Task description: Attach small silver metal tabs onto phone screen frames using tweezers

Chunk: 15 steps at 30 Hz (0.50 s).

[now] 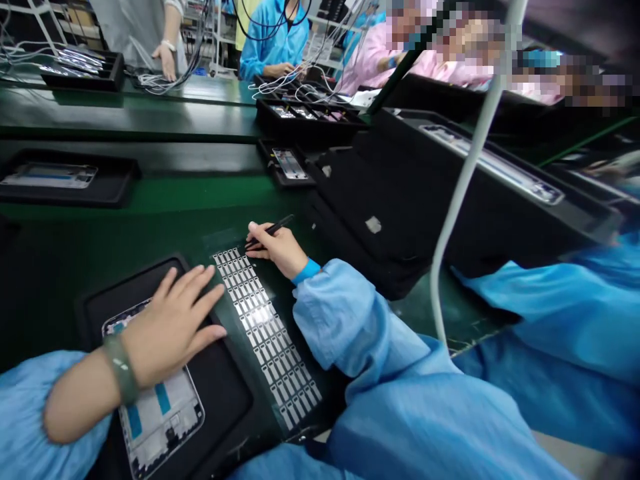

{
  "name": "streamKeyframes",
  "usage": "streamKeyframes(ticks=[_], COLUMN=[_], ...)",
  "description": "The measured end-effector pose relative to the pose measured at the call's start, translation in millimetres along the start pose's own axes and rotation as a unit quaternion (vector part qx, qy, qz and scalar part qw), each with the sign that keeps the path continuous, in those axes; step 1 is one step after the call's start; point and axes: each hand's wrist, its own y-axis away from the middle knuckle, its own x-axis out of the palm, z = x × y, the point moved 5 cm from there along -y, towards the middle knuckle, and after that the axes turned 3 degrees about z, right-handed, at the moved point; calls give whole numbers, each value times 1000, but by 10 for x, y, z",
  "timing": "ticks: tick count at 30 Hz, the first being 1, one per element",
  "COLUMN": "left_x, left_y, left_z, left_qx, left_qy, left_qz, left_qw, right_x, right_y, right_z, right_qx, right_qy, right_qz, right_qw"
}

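My left hand [170,320] hovers palm down, fingers spread, over a phone frame [183,403] and hides its upper part. The metal-coloured frame has blue strips and lies tilted in a black tray [220,387]. To the right, a sheet of small silver stickers [265,327] lies on the green table, in rows on a clear backing. At the sheet's far end, my right hand [277,250] is closed on slim black tweezers [280,225], their tips pointing down near the top row. Whether the tips hold a sticker is too small to tell.
More black trays with phone frames sit at the far left [65,177] and back centre [290,165]. A dark padded stack [370,193] stands right of my right hand. A white cable [460,187] hangs at the right. Co-workers stand across the table; a blue sleeve [560,293] is close by on the right.
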Motion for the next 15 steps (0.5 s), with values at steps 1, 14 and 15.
streamKeyframes(ticks=[1, 14, 15], left_x=[25, 235, 234], left_y=[-92, -294, -293], left_z=[-93, -329, -328], left_qx=[14, 31, 30], left_qy=[-1, 25, 24], left_qz=[10, 36, 34], left_qw=[1000, 999, 999], right_x=[6, 40, 27], right_y=[-8, -154, -157], right_z=[-14, -146, -146], right_qx=[0, 2, 9], right_qy=[16, 137, 133], right_qz=[-3, -71, -76], right_qw=[1000, 988, 988])
